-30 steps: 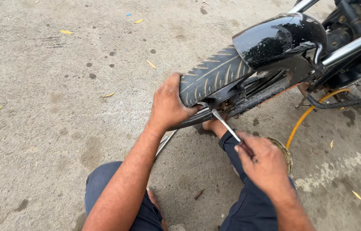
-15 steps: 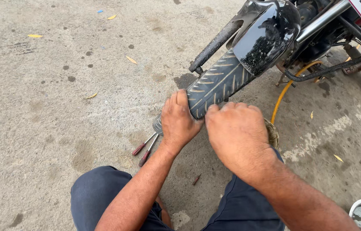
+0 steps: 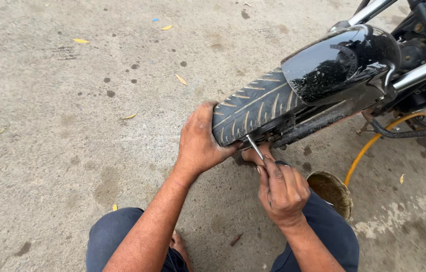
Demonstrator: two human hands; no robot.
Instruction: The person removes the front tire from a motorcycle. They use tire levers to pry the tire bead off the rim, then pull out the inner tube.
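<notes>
the left hand (image 3: 200,143) is gripping the tyre (image 3: 251,108). the right hand (image 3: 282,191) is clamping a thin metal tool (image 3: 254,147), its tip touching the tread.

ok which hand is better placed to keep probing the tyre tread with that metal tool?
Right, probably. The right hand already grips the thin metal tool, its tip touching the lower edge of the tyre. The left hand is wrapped on the tread, bracing the wheel, so it looks committed.

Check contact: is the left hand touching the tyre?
Touching. The head view shows the left hand wrapped over the tread of the tyre, palm flat against it with no gap, while the right hand holds a thin metal tool beside it.
</notes>
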